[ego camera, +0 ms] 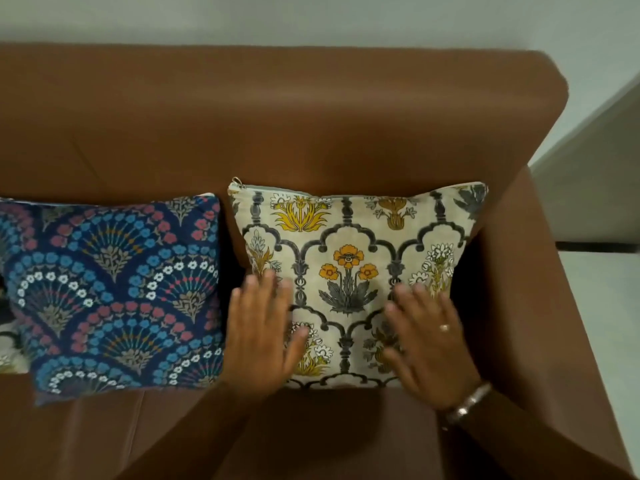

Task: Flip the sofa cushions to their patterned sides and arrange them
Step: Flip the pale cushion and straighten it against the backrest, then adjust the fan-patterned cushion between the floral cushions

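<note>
A cream cushion (349,251) with yellow flowers and grey arches leans against the back of the brown sofa (277,126), patterned side out, zip at its top edge. My left hand (259,330) lies flat on its lower left part, fingers spread. On the lower right part rests my right hand (429,344), flat too, with a ring and a metal bracelet. A navy cushion (114,292) with blue, red and white fan flowers stands to the left, patterned side out. The two cushions are close, with a narrow gap between them.
The edge of another patterned cushion (10,344) shows at the far left. The sofa's right armrest (519,306) stands beside the cream cushion. A pale wall (311,19) is behind the sofa, and light floor (602,306) lies to the right.
</note>
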Demonstrator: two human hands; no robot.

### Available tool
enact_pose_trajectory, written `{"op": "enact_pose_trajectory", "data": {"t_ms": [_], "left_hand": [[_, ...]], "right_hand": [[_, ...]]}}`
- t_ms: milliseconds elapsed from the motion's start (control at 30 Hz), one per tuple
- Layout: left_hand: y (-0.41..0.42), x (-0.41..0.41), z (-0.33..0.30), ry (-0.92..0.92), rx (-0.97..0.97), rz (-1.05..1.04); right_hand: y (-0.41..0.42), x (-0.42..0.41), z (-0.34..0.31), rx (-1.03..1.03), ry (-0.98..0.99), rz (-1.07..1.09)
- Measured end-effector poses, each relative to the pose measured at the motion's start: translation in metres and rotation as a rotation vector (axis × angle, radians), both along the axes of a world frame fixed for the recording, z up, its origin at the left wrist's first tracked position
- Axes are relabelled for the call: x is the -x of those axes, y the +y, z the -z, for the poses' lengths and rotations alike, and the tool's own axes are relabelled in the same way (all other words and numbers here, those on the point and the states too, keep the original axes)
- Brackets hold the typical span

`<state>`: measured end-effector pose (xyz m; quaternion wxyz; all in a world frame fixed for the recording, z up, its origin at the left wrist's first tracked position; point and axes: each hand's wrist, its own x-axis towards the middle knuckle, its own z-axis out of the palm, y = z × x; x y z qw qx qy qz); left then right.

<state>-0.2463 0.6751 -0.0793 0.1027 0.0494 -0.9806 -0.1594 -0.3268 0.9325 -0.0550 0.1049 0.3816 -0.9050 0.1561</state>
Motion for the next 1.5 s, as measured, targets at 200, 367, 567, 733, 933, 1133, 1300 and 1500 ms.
{"op": "enact_pose_trajectory", "data": {"t_ms": [200,367,567,733,933,1133,1300,1500], "left_hand": [[-0.034,0.064,0.056,0.22,0.291,0.325],[-0.046,0.086,0.023,0.041,0.004,-0.073],[-0.019,0.078,-0.019,-0.002,-0.729,-0.341],[-0.028,0.051,0.038,-0.196,-1.368,-0.601],[0.009,0.048,0.039,-0.201,-1.917,-0.591],[0.035,0.078,0.028,-0.205,-1.932,-0.764],[0.02,0.065,0.033,-0.253,-1.942,-0.78],[-0.089,-0.015,-0.014,-0.043,-1.372,-0.683]], "right_hand": [[-0.027,0.08,0.04,-0.339,0.376,-0.289],[0.031,0.15,-0.016,-0.513,0.146,0.216],[0.01,0.121,-0.033,-0.147,-0.215,0.594],[-0.007,0.061,0.003,0.85,-1.0,0.941],[-0.013,0.067,-0.061,0.946,-1.124,0.741],[-0.028,0.109,-0.115,0.744,-0.9,0.675],[-0.025,0.083,-0.116,0.656,-0.575,0.582],[-0.09,-0.017,-0.091,0.639,-0.371,0.354]]}}
